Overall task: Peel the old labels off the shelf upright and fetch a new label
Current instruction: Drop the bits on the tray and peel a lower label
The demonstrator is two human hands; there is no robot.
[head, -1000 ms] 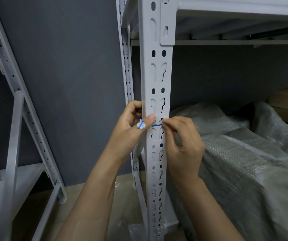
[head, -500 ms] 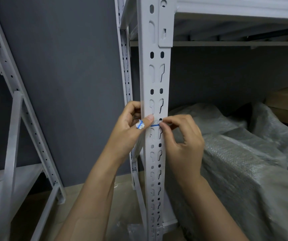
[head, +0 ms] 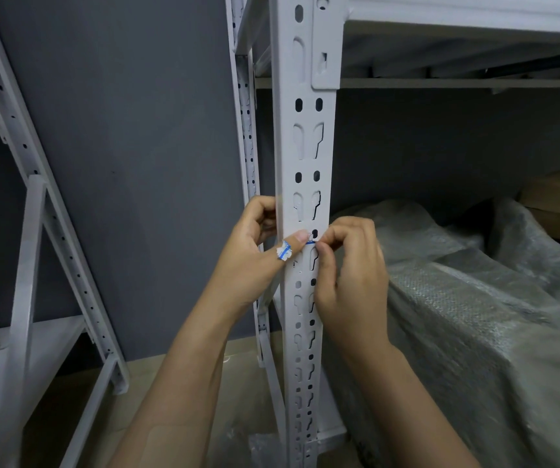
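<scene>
Right hand (head: 353,275): thumb and forefinger pinched on the blue-edged old label (head: 310,242), which is stuck to the front face of the shelf upright (head: 307,146), apparently lifting its edge. Left hand (head: 248,261): curled round the upright's left flange, thumb pressed beside the label, probably as a brace; a peeled scrap (head: 284,254) clings to that thumb. Bubble-wrapped bundle (head: 474,315): on the shelf to the right.

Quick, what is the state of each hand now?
Left hand: curled round the shelf upright, label scrap on its thumb.
Right hand: pinching the old label on the upright.
</scene>
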